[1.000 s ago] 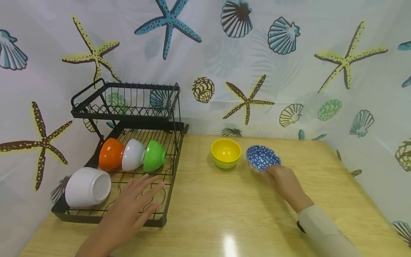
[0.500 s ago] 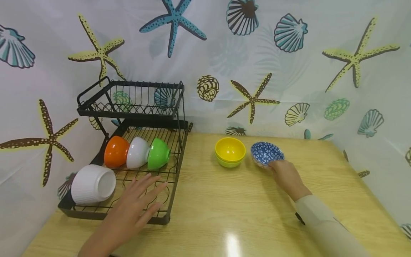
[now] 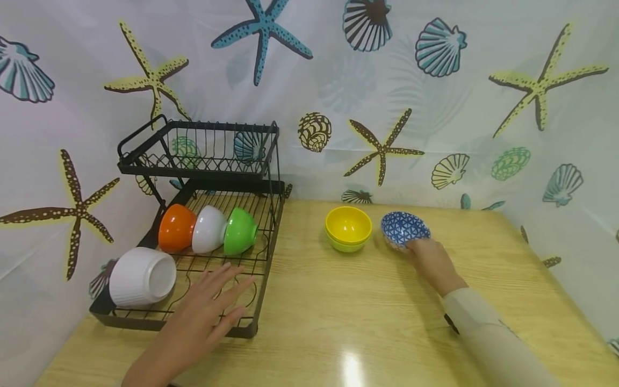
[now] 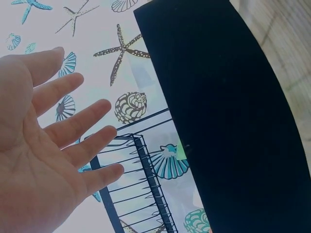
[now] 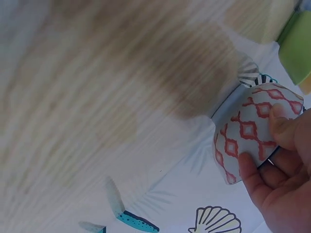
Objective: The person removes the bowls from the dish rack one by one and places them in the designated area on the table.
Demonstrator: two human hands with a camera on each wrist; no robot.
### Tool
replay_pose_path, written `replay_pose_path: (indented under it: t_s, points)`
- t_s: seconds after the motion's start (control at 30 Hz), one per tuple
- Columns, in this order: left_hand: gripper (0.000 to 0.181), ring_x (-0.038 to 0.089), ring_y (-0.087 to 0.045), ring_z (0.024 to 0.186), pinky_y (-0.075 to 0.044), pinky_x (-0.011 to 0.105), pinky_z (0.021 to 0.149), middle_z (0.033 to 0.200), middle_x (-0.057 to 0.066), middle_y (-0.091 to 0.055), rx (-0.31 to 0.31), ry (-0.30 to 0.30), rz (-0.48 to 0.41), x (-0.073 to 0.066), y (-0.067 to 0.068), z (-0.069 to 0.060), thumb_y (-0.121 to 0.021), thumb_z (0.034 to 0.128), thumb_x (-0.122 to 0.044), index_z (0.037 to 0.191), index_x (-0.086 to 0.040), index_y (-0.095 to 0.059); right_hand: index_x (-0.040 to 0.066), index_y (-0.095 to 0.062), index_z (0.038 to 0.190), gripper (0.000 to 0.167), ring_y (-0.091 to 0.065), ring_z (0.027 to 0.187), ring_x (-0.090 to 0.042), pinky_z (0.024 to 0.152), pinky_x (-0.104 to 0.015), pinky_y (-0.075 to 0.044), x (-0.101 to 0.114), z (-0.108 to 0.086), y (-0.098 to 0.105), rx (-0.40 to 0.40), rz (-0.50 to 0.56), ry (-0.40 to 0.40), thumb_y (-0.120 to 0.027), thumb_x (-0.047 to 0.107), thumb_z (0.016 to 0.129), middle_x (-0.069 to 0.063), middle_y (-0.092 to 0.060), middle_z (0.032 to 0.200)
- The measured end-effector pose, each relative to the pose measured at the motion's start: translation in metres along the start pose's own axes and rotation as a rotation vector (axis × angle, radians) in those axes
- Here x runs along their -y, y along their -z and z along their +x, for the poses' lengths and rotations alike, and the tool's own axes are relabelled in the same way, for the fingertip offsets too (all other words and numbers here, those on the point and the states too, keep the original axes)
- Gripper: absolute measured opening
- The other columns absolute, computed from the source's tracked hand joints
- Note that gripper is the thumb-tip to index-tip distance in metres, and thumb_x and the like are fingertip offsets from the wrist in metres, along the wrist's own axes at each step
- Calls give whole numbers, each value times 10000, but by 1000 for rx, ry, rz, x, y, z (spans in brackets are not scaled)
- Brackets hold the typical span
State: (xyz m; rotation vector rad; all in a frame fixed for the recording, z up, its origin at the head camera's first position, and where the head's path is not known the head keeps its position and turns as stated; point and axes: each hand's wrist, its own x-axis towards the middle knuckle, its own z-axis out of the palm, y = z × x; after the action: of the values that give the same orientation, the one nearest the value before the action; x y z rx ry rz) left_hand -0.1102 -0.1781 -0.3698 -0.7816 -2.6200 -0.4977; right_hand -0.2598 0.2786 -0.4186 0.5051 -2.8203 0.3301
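My right hand pinches the near rim of a small bowl with a blue triangle pattern inside. In the right wrist view, the bowl's outside is white with red diamonds, and the thumb and fingers grip its edge. To its left, a yellow bowl sits stacked in a light green bowl. My left hand hovers with spread fingers over the front of a black dish rack; its palm holds nothing.
On the rack's lower tier, an orange bowl, a white bowl and a green bowl lean in a row. A larger white ribbed bowl lies tilted at the front left. The patterned curtain stands behind the table.
The head view has turned slightly, so the whole scene sits a little further right. The right hand keeps its grip on the patterned bowl, and the left hand stays spread.
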Motion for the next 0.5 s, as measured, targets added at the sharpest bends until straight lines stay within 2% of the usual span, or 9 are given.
replay_pose_path:
  t_s: [0.17, 0.33, 0.5]
  points:
    - [563, 338, -381, 1348, -297, 621, 1072, 1462, 39, -441, 11, 9, -14, 0, -1, 1, -661, 907, -281, 1429, -299, -453, -12, -700, 858, 100, -616, 639, -205, 635, -431, -567, -3, 0, 1, 19, 10, -18, -654, 69, 897, -142, -700, 774]
    - [544, 332, -362, 1362, -287, 626, 1076, 1460, 36, -443, 25, 21, -28, -2, 0, 1, -645, 918, -298, 1427, -304, -455, 0, -682, 838, 99, -581, 608, -175, 599, -409, -552, -2, 1, 2, 41, -4, -13, -648, 67, 901, -120, -686, 745]
    - [541, 323, -354, 1370, -274, 621, 1087, 1456, 33, -449, 33, 33, -31, -3, -1, 0, -645, 919, -300, 1426, -308, -456, 10, -675, 826, 89, -575, 606, -167, 586, -398, -546, -2, 0, 0, 29, -7, -6, -654, 60, 896, -110, -682, 740]
